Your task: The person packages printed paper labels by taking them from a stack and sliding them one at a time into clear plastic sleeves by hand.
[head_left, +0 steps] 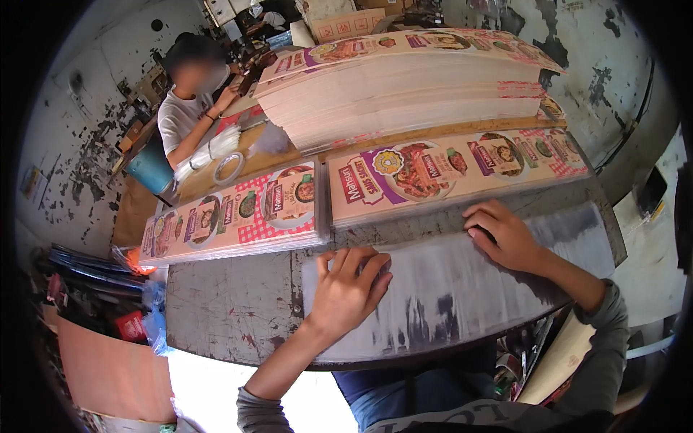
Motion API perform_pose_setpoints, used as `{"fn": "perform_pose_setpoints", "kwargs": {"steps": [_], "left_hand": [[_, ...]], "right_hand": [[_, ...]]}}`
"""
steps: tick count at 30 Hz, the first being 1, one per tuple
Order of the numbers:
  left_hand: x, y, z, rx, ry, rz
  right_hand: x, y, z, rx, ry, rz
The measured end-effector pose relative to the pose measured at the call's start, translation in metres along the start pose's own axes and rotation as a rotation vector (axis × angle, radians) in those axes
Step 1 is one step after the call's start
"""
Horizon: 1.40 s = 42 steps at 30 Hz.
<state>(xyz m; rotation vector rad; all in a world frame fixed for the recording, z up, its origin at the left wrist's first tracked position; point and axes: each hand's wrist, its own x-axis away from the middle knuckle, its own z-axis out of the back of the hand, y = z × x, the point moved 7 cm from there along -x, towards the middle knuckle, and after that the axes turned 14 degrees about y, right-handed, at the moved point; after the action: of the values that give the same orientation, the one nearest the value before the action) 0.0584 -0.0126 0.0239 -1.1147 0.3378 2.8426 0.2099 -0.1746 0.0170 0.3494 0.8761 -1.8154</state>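
A long stack of clear plastic sleeves [433, 303] lies along the front edge of the grey table [224, 307]. My left hand [351, 287] rests on its left end, fingers bent and apart, with nothing visible in them. Over the far edge of the sleeves is my right hand [504, 237], its fingers curled with a gap between thumb and forefinger; nothing shows in it. Just beyond my hands lie two piles of printed food banners, one at the left [234, 213] in shiny plastic and one at the right [458, 173].
A tall stack of printed sheets [404, 90] stands at the back. Another person [191, 108] sits at the back left, near a roll of tape [229, 167] and a bundle of white strips [208, 155]. A blue bin [150, 170] stands at the left.
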Motion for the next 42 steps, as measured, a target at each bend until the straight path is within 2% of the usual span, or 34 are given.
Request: {"fn": "perform_pose_setpoints", "kwargs": {"steps": [3, 6, 10, 12, 16, 18, 22, 24, 27, 30, 34, 36, 40, 42], "left_hand": [[0.0, 0.001, 0.0, 0.004, 0.017, 0.017], [-0.001, 0.002, 0.0, -0.003, 0.053, 0.013], [0.002, -0.002, -0.003, -0.006, 0.018, 0.053], [0.002, -0.003, -0.002, -0.008, 0.004, 0.064], [0.0, -0.001, -0.001, -0.037, 0.035, 0.023], [0.001, -0.003, -0.004, -0.021, 0.033, 0.015], [0.001, -0.002, -0.002, -0.01, 0.072, -0.008], [0.002, -0.001, 0.001, 0.009, 0.084, -0.006], [0.002, 0.002, 0.006, 0.074, 0.069, -0.012], [0.005, 0.02, 0.026, 0.116, 0.289, -0.26], [0.009, 0.026, 0.034, 0.135, 0.346, -0.329], [0.006, 0.023, 0.027, 0.158, 0.243, -0.275], [0.0, 0.018, 0.007, 0.066, 0.086, -0.22], [-0.001, 0.019, 0.006, 0.071, 0.082, -0.205]], "right_hand": [[-0.005, 0.005, -0.002, -0.052, -0.064, -0.013], [-0.026, 0.006, 0.002, 0.008, -0.155, 0.066], [-0.083, 0.023, 0.028, 0.285, 0.194, 0.142], [-0.114, 0.032, 0.041, 0.613, 0.381, 0.308], [-0.157, 0.05, 0.052, 0.683, 0.447, 0.259], [-0.169, 0.057, 0.048, 0.793, 0.472, 0.332], [-0.177, 0.071, 0.04, 0.782, 0.445, 0.299], [-0.182, 0.071, 0.042, 0.911, 0.439, 0.272], [-0.191, 0.068, 0.049, 0.907, 0.528, 0.308], [-0.186, 0.057, 0.047, 0.93, 0.5, 0.404], [-0.16, 0.032, 0.058, 0.868, 0.554, 0.496], [-0.139, 0.022, 0.064, 0.732, 0.535, 0.418], [-0.081, 0.005, 0.067, 0.598, 0.505, 0.492], [-0.057, 0.005, 0.059, 0.602, 0.368, 0.466]]}}
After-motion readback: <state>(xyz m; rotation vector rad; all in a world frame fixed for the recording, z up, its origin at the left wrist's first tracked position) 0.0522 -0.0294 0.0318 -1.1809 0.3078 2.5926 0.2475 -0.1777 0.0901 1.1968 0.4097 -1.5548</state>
